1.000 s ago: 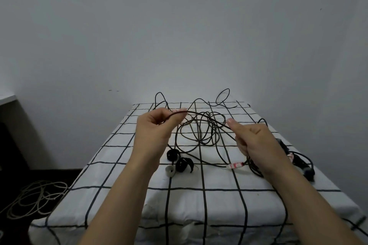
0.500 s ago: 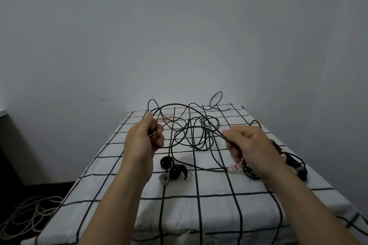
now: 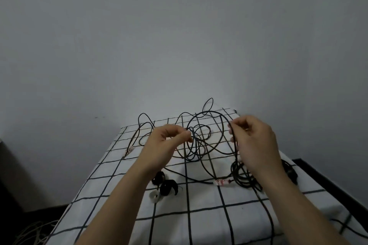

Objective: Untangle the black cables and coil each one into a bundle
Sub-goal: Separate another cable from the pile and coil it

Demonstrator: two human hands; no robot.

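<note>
Both hands are up over the table (image 3: 199, 225) with the checked cloth. The left hand (image 3: 167, 143) has thumb and fingertips pressed together on a strand, and the right hand (image 3: 256, 141) pinches the same black cable (image 3: 211, 111) with its other fingers curled in. Between the two pinches the cable arches up into one big loop running left to right, so that's the axis to work along.

The main tangle (image 3: 196, 145) sits on the cloth just below and behind that loop. It's nearly touching the left fingertips, so the left hand is the closer one for picking strands out of it. From the right pinch the cable drops straight down toward a loose coiled bunch (image 3: 244, 180) lying right under the right wrist. I'd guess that's where the next wrap goes, but I can't tell if it's the same cable.

There are no boxes or trays in view, everything's just loose on the cloth. A labelled plug end (image 3: 221, 182) lies just beside that bunch, and there are curled black straps (image 3: 167, 186) with a white one (image 3: 154, 196) nearer the left forearm.
</note>
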